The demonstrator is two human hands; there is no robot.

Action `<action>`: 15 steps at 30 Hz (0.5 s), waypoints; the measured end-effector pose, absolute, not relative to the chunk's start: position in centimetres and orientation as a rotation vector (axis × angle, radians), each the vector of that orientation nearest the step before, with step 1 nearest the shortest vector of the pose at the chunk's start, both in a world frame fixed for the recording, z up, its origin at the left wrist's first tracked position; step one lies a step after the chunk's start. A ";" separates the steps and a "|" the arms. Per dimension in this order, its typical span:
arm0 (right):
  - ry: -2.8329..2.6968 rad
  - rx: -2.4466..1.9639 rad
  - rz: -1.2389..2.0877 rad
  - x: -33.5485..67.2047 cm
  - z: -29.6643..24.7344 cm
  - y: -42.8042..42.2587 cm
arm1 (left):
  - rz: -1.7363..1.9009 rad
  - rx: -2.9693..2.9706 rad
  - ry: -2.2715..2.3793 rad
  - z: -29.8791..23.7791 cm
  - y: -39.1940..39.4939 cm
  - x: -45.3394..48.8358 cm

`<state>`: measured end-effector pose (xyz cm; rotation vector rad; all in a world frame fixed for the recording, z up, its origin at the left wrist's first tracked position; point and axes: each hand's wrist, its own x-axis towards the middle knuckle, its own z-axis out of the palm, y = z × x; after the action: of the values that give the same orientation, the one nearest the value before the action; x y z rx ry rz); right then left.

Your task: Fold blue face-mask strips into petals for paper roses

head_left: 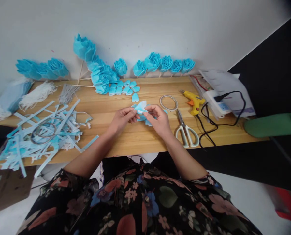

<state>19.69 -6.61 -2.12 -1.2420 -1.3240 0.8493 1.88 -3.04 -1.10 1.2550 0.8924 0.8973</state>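
Note:
My left hand (122,118) and my right hand (157,118) meet over the middle of the wooden table (135,137). Both pinch a small light-blue folded piece (140,107) between fingertips, just above the tabletop. More small blue pieces lie under my right hand. A cluster of finished blue folded petals (124,88) lies beyond my hands. Blue paper roses (160,62) lean against the white wall at the back.
Scissors with white handles (186,129) lie right of my right hand, beside a tape ring (168,102). A yellow glue gun (194,100) with a black cord sits further right. A heap of blue strips (42,132) covers the table's left side.

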 end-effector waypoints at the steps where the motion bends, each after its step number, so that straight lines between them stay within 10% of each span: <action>1: -1.342 -1.256 0.841 19.7 -2.1 -6.6 | 0.902 1.250 0.889 -1.1 -3.1 1.9; 15: -1.681 -1.191 0.541 19.7 -1.9 -7.2 | 0.976 1.267 1.016 -0.9 -2.7 1.7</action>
<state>19.67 -7.17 -1.89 -1.1907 -1.6807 0.5412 1.75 -2.66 -0.95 1.2668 1.0164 0.9764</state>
